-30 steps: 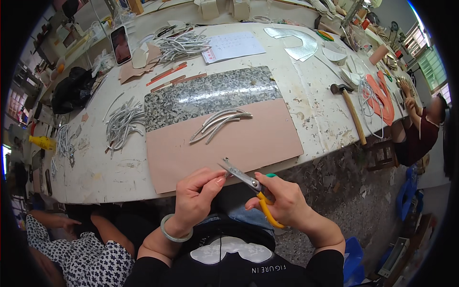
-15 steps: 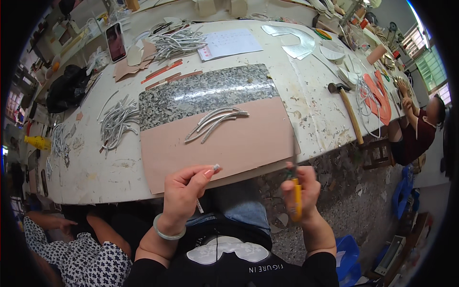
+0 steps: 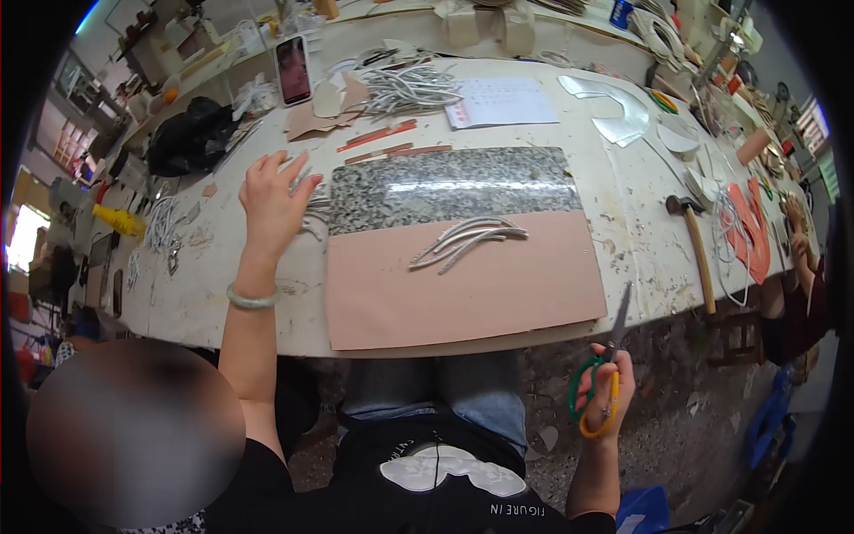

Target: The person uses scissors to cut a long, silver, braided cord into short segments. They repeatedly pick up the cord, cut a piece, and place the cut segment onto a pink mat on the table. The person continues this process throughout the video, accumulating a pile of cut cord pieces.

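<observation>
My left hand [image 3: 271, 200] is stretched out at the left of the stone slab [image 3: 374, 196], its thumb and fingers apart over a bunch of silver cords [image 3: 315, 212]. It covers most of that bunch. My right hand [image 3: 623, 378] grips a pair of scissors [image 3: 620, 325] with one green and one yellow handle loop, blades pointing up and away, near the table's front edge. Several short silver cord pieces [image 3: 467, 238] lie in a curved group on the pinkish-tan sheet [image 3: 463, 303], which covers the near part of the speckled slab.
Behind the slab are a larger silver cord pile [image 3: 409, 92], a written paper [image 3: 507, 102] and a propped phone [image 3: 293, 71]. A hammer [image 3: 698, 254] lies at the right, near orange pieces [image 3: 747, 231]. A blurred round shape [image 3: 133, 432] fills the lower left. Another person's hand [image 3: 796, 214] is far right.
My left hand has gone from the near edge of the sheet out to the cord bunch at the left; the cord piece it pinched no longer shows. The scissors stay in my right hand. The view has shifted.
</observation>
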`<state>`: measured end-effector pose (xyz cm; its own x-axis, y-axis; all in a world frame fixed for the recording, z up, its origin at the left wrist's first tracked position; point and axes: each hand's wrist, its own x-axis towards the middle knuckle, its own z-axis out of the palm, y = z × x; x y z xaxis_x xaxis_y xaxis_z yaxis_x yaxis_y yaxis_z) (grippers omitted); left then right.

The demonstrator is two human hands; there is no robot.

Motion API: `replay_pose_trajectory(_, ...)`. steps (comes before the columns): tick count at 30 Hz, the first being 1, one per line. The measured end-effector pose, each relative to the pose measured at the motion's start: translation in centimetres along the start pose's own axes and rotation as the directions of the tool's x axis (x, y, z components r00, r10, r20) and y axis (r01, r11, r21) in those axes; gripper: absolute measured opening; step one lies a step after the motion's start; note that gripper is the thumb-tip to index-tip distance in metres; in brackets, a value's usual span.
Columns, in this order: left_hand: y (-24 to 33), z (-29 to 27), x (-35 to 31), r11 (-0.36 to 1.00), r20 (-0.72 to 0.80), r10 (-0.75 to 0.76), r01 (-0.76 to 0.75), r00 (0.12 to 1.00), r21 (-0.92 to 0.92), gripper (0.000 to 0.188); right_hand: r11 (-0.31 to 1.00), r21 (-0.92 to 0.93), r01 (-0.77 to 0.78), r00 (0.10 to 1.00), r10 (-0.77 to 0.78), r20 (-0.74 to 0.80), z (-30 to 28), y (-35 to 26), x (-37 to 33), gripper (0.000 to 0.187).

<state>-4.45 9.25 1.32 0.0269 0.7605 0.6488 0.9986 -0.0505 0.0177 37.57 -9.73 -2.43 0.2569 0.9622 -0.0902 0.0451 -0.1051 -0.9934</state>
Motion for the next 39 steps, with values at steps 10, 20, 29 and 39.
replay_pose_trajectory(10, 16.2, 4.1, 0.2, 0.662, 0.305, 0.412, -0.052, 0.859, -0.748, 0.02, 0.975, 0.0, -0.223, 0.936, 0.214, 0.28, 1.7, 1.6, -1.5, 0.038)
replay_pose_trajectory(20, 17.4, 3.3, -1.5, 0.762, 0.146, 0.4, -0.24, 0.905, -0.602, 0.015, 0.978, -0.002, -0.208, 0.943, 0.201, 0.266, 1.6, 1.1, -1.5, 0.037)
replay_pose_trajectory(29, 17.8, -6.9, -1.7, -0.026, 0.568, 0.251, 0.592, 0.784, -0.806, 0.022, 0.855, -0.338, 0.395, 0.917, -0.345, 0.198, 2.1, -2.2, 0.8, 0.058)
replay_pose_trajectory(39, 18.7, -8.8, -7.5, -0.473, 0.781, 0.48, 0.868, 0.398, -0.151, 0.037, 0.384, -0.615, 0.689, 0.691, -0.604, 0.397, 2.8, -5.7, 2.6, 0.074)
